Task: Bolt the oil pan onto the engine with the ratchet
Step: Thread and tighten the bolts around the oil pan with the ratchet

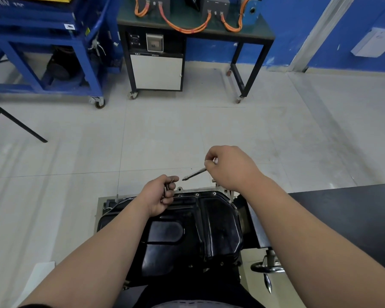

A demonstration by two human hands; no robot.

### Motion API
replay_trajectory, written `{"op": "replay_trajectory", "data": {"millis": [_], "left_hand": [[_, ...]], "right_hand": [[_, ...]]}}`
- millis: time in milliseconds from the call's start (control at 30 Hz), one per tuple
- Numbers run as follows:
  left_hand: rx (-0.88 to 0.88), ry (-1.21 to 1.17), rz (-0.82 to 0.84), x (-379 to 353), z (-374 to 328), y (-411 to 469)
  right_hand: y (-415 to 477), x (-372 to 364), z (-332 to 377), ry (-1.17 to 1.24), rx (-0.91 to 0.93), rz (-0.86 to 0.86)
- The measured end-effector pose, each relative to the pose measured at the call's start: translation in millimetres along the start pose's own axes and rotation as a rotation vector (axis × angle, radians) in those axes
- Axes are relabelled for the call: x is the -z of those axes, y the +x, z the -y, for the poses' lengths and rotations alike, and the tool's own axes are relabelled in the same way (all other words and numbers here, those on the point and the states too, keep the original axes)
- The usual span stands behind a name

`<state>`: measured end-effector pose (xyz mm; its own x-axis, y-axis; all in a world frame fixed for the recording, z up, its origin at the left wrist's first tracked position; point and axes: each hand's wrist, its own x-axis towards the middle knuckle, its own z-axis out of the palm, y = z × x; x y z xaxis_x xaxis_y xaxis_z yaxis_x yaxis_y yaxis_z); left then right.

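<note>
The black oil pan [218, 221] lies on top of the engine [223, 189], right below me, with bolts seated along its far flange. My left hand [159, 196] hovers over the pan's far left part and holds several loose bolts [166, 189] in curled fingers. My right hand [228, 166] is raised above the pan's far right corner and grips a thin metal ratchet tool [195, 174], whose tip points left and down toward my left hand. Tool tip and left fingers are a short gap apart.
A black tabletop [353, 210] lies to the right. A chrome crank handle [267, 268] sticks out at the engine stand's lower right. Across the tiled floor [165, 134] stand a blue wheeled cart [53, 52] and a black bench [196, 32] with orange cables.
</note>
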<state>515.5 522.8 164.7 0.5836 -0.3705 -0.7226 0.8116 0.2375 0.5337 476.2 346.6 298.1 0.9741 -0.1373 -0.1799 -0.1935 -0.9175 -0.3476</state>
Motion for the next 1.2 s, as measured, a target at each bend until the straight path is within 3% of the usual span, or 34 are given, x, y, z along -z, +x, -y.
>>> {"op": "replay_trajectory", "data": {"millis": [167, 467, 1200], "left_hand": [[-0.006, -0.086, -0.008, 4.1, -0.1, 3.5], [0.024, -0.274, 0.015, 10.6, -1.9, 6.8], [0.016, -0.138, -0.025, 8.1, -1.3, 10.1]], "right_hand": [[-5.0, 4.9, 5.2, 0.180, -0.021, -0.058], [-9.7, 10.7, 5.8, 0.259, -0.037, -0.083], [-21.7, 14.6, 9.8, 0.317, -0.069, -0.117]]}}
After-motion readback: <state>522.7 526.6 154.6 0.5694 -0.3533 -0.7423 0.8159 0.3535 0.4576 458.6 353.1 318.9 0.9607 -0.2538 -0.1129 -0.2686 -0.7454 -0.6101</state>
